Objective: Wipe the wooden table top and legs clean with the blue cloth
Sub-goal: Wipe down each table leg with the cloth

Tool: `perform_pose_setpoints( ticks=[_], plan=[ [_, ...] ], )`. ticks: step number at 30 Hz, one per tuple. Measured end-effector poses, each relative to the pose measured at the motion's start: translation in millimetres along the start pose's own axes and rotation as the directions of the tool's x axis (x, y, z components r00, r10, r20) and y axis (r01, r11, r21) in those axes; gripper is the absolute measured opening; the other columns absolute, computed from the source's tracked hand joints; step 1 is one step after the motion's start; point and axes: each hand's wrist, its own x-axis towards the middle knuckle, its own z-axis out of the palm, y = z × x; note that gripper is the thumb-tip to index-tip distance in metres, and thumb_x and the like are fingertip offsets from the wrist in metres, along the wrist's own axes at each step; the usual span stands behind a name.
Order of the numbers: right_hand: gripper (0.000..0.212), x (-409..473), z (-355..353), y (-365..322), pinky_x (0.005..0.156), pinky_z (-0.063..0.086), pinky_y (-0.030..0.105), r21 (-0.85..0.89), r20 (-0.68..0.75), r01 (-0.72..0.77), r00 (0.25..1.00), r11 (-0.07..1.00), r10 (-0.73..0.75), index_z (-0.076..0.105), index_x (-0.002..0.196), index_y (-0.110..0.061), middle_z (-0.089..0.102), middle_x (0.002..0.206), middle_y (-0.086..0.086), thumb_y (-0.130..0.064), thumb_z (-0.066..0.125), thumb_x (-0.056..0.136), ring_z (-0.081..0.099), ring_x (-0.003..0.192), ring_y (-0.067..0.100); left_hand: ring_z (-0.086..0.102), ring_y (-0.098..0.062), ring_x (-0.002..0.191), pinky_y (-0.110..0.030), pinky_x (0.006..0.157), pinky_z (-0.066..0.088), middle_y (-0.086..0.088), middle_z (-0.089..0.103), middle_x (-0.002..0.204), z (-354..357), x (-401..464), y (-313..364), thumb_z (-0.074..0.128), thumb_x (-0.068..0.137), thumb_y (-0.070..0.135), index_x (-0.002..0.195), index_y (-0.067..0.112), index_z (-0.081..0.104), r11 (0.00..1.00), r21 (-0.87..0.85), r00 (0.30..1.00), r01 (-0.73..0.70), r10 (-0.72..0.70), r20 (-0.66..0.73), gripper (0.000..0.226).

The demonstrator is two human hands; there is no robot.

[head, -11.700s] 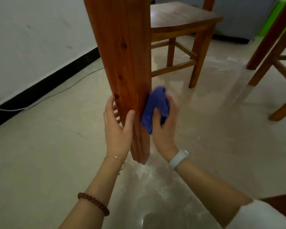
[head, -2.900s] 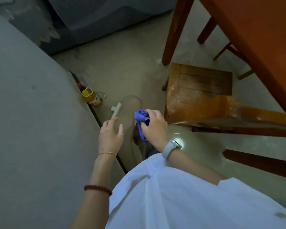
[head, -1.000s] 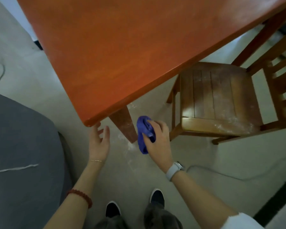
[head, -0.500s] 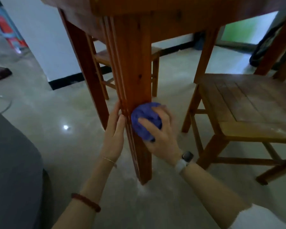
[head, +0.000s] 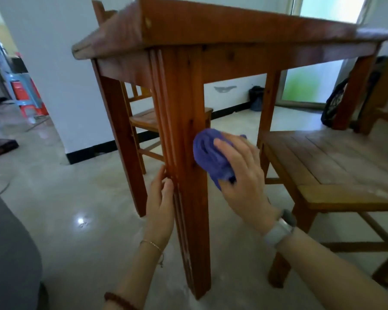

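Both forearms reach forward and up. The right hand (head: pixel 240 173) curls its fingers round a bunched cloth (head: pixel 208 153), a watch on its wrist. The left hand (head: pixel 160 204) is raised, fingers straight, fingertips touching a desk leg (head: pixel 186 121); bracelets circle that wrist and forearm.

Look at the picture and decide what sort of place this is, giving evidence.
Probably a home dining area: a reddish wooden table with slatted wooden chairs drawn up to it stands on a glossy pale tiled floor, beside a white wall with a black skirting strip.
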Motion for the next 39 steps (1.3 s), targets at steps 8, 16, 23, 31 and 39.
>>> perform_pose_setpoints(
  ticks=[8, 16, 23, 31, 39],
  plan=[
    [0.072, -51, 26, -10, 0.092, 0.043, 0.047, -0.217, 0.275, 0.248, 0.943, 0.944, -0.185, 0.041, 0.120, -0.024, 0.037, 0.124, 0.004, -0.036, 0.077, 0.059, 0.035, 0.115, 0.029, 0.050, -0.012, 0.117, -0.040, 0.101, 0.041, 0.007, 0.050, 0.125, -11, 24, 20, 0.032, 0.097, 0.033, 0.112, 0.044, 0.043, 1.000, 0.008, 1.000, 0.000, 0.000, 0.016, 0.022],
    [0.060, -20, 5, -1, 0.096, 0.037, 0.026, 0.047, 0.235, 0.004, 0.972, 0.999, -0.015, 0.031, 0.127, -0.023, 0.027, 0.130, 0.003, -0.035, 0.055, 0.074, 0.032, 0.119, 0.024, 0.048, -0.014, 0.119, -0.029, 0.096, 0.039, 0.003, 0.051, 0.130, -29, 15, 15, 0.027, 0.098, 0.028, 0.128, 0.030, 0.042, 0.997, 0.071, 0.990, 0.034, -0.044, 0.138, 0.033],
    [0.048, 35, 28, -25, 0.103, 0.031, 0.032, -0.106, -0.074, 0.077, 0.994, 0.991, -0.085, 0.037, 0.120, -0.022, 0.027, 0.127, 0.001, -0.023, 0.062, 0.079, 0.030, 0.120, 0.025, 0.048, -0.009, 0.114, -0.025, 0.090, 0.040, 0.014, 0.050, 0.116, -32, 0, -4, 0.023, 0.098, 0.036, 0.125, 0.030, 0.048, 0.985, 0.033, 0.975, 0.167, -0.170, 0.147, 0.037],
    [0.061, -145, 51, -8, 0.093, 0.039, 0.051, -0.058, 0.365, 0.121, 0.926, 0.991, -0.092, 0.048, 0.117, -0.021, 0.035, 0.124, 0.009, -0.013, 0.077, 0.065, 0.034, 0.114, 0.034, 0.048, -0.010, 0.113, -0.027, 0.093, 0.041, 0.012, 0.049, 0.121, -28, -15, -40, 0.025, 0.099, 0.034, 0.129, 0.028, 0.046, 0.966, 0.035, 0.959, 0.255, -0.258, 0.115, 0.037],
    [0.055, -257, 70, 16, 0.065, 0.057, 0.045, -0.034, 0.805, 0.132, 0.591, 0.991, -0.051, 0.063, 0.100, -0.026, 0.056, 0.112, 0.013, -0.017, 0.085, 0.051, 0.056, 0.100, 0.036, 0.044, -0.012, 0.120, -0.034, 0.099, 0.039, 0.015, 0.044, 0.124, -19, -45, -80, 0.026, 0.099, 0.034, 0.126, 0.039, 0.039, 0.938, 0.095, 0.930, 0.334, -0.344, 0.128, 0.030]
  ],
)
